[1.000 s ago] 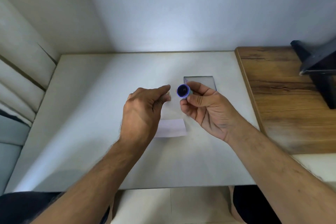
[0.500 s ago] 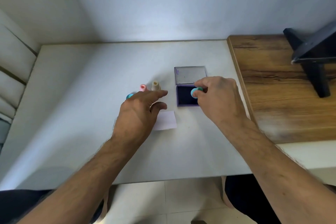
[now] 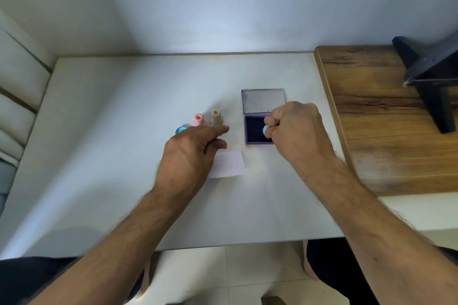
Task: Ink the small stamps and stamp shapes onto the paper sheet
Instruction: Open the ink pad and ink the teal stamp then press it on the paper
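Head view: your right hand (image 3: 297,131) curls its fingers (image 3: 270,120) round teal stamp (image 3: 266,130), stamp down over dark ink pad (image 3: 255,131) with lid (image 3: 263,100) open on far side. Your left hand (image 3: 190,153) hovers palm down, fingers loosely extended, holding nothing, covering left part of paper sheet (image 3: 230,163). Pink stamp (image 3: 199,119) and beige stamp (image 3: 216,117) stand upright on surface (image 3: 124,131) just beyond left hand; blue stamp (image 3: 180,130) to their left, partly hidden.
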The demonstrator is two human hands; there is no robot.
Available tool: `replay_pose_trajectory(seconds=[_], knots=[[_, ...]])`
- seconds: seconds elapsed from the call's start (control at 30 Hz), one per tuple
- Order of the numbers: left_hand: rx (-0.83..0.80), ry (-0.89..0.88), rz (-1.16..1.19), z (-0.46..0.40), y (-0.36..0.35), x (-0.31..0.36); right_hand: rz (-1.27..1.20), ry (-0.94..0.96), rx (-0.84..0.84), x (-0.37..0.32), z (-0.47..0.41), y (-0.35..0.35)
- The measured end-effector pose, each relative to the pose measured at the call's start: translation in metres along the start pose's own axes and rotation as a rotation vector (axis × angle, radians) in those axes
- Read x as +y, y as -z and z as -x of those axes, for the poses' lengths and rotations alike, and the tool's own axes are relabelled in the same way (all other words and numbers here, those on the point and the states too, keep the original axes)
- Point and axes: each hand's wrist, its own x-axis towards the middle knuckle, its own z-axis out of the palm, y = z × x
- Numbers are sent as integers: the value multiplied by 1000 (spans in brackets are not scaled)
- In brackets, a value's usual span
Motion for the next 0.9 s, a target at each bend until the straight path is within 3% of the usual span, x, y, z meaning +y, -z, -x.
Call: replay_pose_trajectory(seconds=[0.1,0.3,0.43,0.6,0.9], knots=[[-7,15,24,1,2,0,13,50,103,2,7,0],[3,11,34,-1,0,-4,46,-56,-35,-4,-5,3],[16,-38,-19,-2,1,-9,22,62,134,2,4,0],[49,17,3,-7,5,-10,76,38,45,0,0,1],[53,69,-20,3,41,1,-234,209,287,9,37,-5]])
